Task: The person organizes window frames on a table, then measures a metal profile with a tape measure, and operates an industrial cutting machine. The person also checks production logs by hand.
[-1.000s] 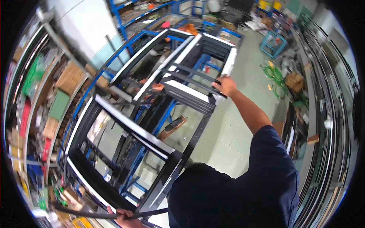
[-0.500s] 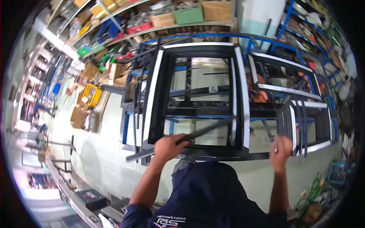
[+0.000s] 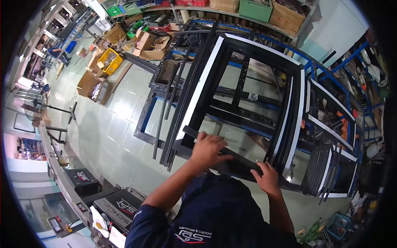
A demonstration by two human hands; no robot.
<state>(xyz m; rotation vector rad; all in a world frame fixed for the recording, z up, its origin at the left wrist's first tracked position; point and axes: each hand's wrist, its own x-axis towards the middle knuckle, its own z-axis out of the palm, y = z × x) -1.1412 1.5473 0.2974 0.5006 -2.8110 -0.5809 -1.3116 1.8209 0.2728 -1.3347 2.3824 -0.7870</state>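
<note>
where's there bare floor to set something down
Best patch: the tiled floor between the yellow bin, the black boxes and the workbench. It's crowded right of the large frame, where smaller frames sit close together.

A window frame lies on the bench, left of stacked frames.

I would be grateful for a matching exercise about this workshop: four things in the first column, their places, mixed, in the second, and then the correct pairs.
1. Yellow rectangular plastic bin
2. Long, narrow, dark strip
3. Large green rectangular box
4. Teal open-topped crate

A. On the shelf, between two brown boxes
B. At the lower right of the view
C. At the left hand and right hand
D. At the upper left of the view, beside open cardboard boxes

Pairs: 1-D, 2-C, 3-A, 4-B
</note>
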